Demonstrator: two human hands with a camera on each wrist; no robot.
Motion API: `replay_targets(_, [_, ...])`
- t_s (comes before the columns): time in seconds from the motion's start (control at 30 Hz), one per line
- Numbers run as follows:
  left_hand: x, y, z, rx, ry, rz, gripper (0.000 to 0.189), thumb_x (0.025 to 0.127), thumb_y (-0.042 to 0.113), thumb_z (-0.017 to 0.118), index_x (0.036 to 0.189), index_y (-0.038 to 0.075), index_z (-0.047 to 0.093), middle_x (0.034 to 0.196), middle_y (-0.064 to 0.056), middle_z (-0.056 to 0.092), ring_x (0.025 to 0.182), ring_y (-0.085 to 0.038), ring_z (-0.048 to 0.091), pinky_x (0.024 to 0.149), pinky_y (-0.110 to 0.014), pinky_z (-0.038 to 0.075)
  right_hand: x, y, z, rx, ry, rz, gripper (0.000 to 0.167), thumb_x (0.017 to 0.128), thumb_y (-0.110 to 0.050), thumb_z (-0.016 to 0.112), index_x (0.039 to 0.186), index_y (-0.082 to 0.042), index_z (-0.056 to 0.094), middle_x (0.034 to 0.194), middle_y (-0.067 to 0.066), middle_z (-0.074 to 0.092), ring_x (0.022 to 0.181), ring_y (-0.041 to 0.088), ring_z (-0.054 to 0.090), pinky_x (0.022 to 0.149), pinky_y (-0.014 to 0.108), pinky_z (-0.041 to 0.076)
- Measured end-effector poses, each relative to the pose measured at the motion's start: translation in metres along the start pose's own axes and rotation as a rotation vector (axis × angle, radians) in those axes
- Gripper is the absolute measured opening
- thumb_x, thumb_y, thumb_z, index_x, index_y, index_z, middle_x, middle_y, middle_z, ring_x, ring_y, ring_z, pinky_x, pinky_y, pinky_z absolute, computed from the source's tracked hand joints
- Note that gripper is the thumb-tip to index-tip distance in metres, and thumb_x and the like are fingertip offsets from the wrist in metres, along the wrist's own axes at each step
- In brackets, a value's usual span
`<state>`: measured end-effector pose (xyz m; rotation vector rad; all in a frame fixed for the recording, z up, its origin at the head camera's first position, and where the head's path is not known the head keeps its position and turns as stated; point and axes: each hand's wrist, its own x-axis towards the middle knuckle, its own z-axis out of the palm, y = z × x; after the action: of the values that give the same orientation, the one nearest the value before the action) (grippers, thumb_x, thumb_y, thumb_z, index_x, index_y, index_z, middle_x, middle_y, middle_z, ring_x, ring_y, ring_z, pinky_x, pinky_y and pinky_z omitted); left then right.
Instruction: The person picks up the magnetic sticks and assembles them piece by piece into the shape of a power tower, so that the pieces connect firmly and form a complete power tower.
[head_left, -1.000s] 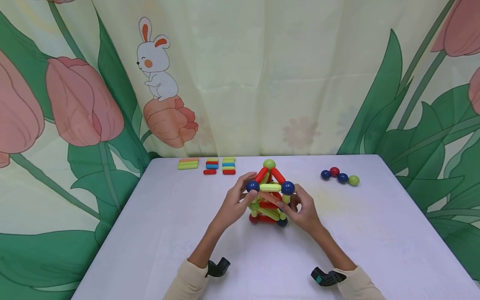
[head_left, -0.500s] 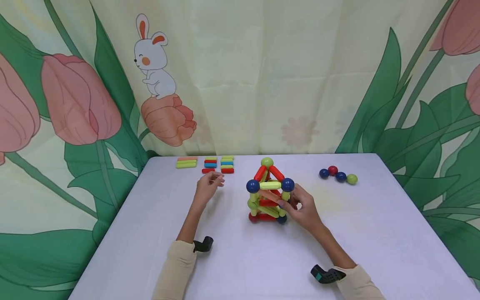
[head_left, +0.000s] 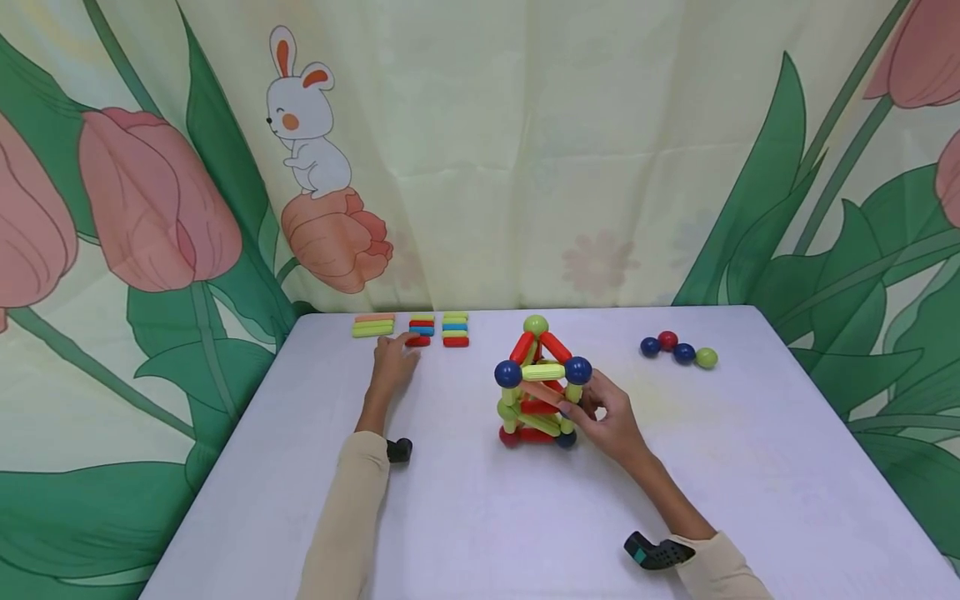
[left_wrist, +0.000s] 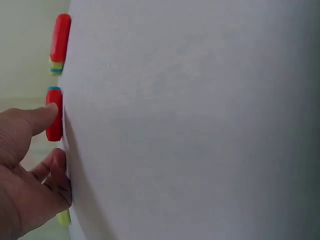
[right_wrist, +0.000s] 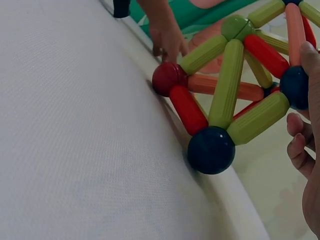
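A tower of magnetic sticks and balls (head_left: 543, 373) stands mid-table, with a green ball (head_left: 536, 325) on top and blue balls at its upper corners. My right hand (head_left: 611, 417) grips its right side, thumb by a blue ball (right_wrist: 295, 87) and an orange stick (right_wrist: 295, 35). Over at the back left, my left hand (head_left: 393, 362) is at the nearest red stick (head_left: 418, 342) of a short row. In the left wrist view my thumb lies on that red stick (left_wrist: 54, 120) while the lower fingers curl beneath; the index fingertip is hidden there.
Long green and orange sticks (head_left: 373, 326) lie left of the left hand. Another row of short sticks (head_left: 455, 330) lies to its right. Several loose balls (head_left: 683, 353) sit at the back right. A printed curtain (head_left: 480, 167) hangs behind the white table (head_left: 480, 517).
My left hand has let go of the tower's left side and moved left and back to the red stick. My right hand stays on the tower, which has barely shifted.
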<state>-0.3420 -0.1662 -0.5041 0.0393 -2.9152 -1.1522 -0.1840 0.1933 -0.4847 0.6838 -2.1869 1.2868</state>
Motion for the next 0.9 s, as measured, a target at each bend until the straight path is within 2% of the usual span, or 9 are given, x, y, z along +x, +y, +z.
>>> replay_targets(0.13, [-0.001, 0.004, 0.001, 0.066, 0.012, 0.005, 0.038, 0.095, 0.020, 0.063, 0.133, 0.018, 0.056, 0.135, -0.022, 0.036, 0.123, -0.037, 0.039, 0.100, -0.051, 0.047, -0.001, -0.001, 0.000, 0.019, -0.007, -0.007, 0.040, 0.078, 0.003, 0.077, 0.114, 0.000, 0.060, 0.079, 0.001, 0.050, 0.060, 0.007, 0.046, 0.052, 0.022, 0.044])
replay_targets(0.3, [-0.007, 0.008, -0.001, 0.196, -0.022, 0.018, 0.028, 0.092, 0.021, 0.069, 0.118, 0.014, 0.061, 0.124, -0.019, 0.044, 0.114, -0.033, 0.046, 0.090, -0.046, 0.053, -0.002, -0.003, 0.001, 0.010, -0.017, 0.015, 0.040, 0.077, 0.006, 0.077, 0.112, 0.000, 0.059, 0.079, -0.001, 0.050, 0.060, 0.008, 0.046, 0.052, 0.021, 0.044])
replay_targets(0.4, [-0.010, 0.015, -0.004, 0.272, -0.037, 0.052, 0.026, 0.089, 0.022, 0.072, 0.111, 0.012, 0.063, 0.113, -0.015, 0.054, 0.104, -0.029, 0.053, 0.085, -0.045, 0.053, 0.001, -0.010, 0.000, 0.000, -0.011, 0.005, 0.040, 0.076, 0.010, 0.075, 0.110, 0.000, 0.058, 0.078, 0.000, 0.050, 0.059, 0.010, 0.046, 0.051, 0.023, 0.043])
replay_targets(0.47, [-0.011, 0.022, -0.007, 0.273, -0.038, 0.100, 0.026, 0.089, 0.022, 0.072, 0.110, 0.010, 0.063, 0.107, -0.013, 0.058, 0.097, -0.027, 0.056, 0.082, -0.043, 0.053, 0.004, -0.019, -0.001, 0.002, -0.004, -0.007, 0.040, 0.075, 0.012, 0.074, 0.109, 0.000, 0.058, 0.077, 0.002, 0.050, 0.058, 0.012, 0.046, 0.050, 0.024, 0.043])
replay_targets(0.53, [-0.011, 0.033, -0.007, 0.195, -0.035, 0.166, 0.028, 0.089, 0.022, 0.072, 0.111, 0.008, 0.062, 0.105, -0.013, 0.062, 0.093, -0.025, 0.057, 0.081, -0.039, 0.053, 0.006, -0.028, -0.002, 0.006, -0.001, -0.020, 0.039, 0.075, 0.013, 0.073, 0.109, 0.001, 0.057, 0.077, 0.002, 0.051, 0.058, 0.012, 0.046, 0.050, 0.025, 0.044])
replay_targets(0.63, [-0.014, 0.057, -0.006, -0.041, -0.059, 0.263, 0.029, 0.091, 0.021, 0.070, 0.114, 0.007, 0.059, 0.108, -0.012, 0.063, 0.092, -0.024, 0.061, 0.080, -0.034, 0.056, 0.007, -0.033, -0.002, 0.024, -0.005, -0.024, 0.037, 0.076, 0.012, 0.073, 0.108, 0.001, 0.057, 0.077, 0.002, 0.051, 0.058, 0.012, 0.046, 0.050, 0.026, 0.043])
replay_targets(0.8, [-0.034, 0.118, -0.008, -0.529, -0.158, 0.410, 0.032, 0.092, 0.021, 0.068, 0.119, 0.007, 0.056, 0.112, -0.014, 0.063, 0.094, -0.033, 0.068, 0.083, -0.032, 0.057, -0.002, -0.010, 0.002, 0.024, -0.017, -0.009, 0.035, 0.079, 0.006, 0.074, 0.107, -0.006, 0.057, 0.079, -0.002, 0.049, 0.060, 0.008, 0.046, 0.050, 0.024, 0.043])
replay_targets(0.87, [-0.043, 0.145, -0.012, -0.652, -0.184, 0.473, 0.032, 0.092, 0.021, 0.068, 0.119, 0.007, 0.057, 0.111, -0.014, 0.064, 0.094, -0.031, 0.069, 0.084, -0.031, 0.057, -0.003, -0.003, 0.002, 0.021, -0.023, 0.001, 0.034, 0.081, 0.002, 0.074, 0.108, -0.010, 0.057, 0.080, -0.004, 0.050, 0.060, 0.005, 0.046, 0.051, 0.022, 0.043])
replay_targets(0.9, [-0.047, 0.157, -0.015, -0.682, -0.188, 0.505, 0.031, 0.092, 0.021, 0.068, 0.119, 0.008, 0.058, 0.110, -0.013, 0.065, 0.094, -0.029, 0.069, 0.084, -0.029, 0.056, -0.003, -0.001, 0.002, 0.023, -0.027, 0.005, 0.033, 0.082, 0.000, 0.074, 0.108, -0.011, 0.057, 0.080, -0.005, 0.049, 0.061, 0.005, 0.046, 0.051, 0.021, 0.043])
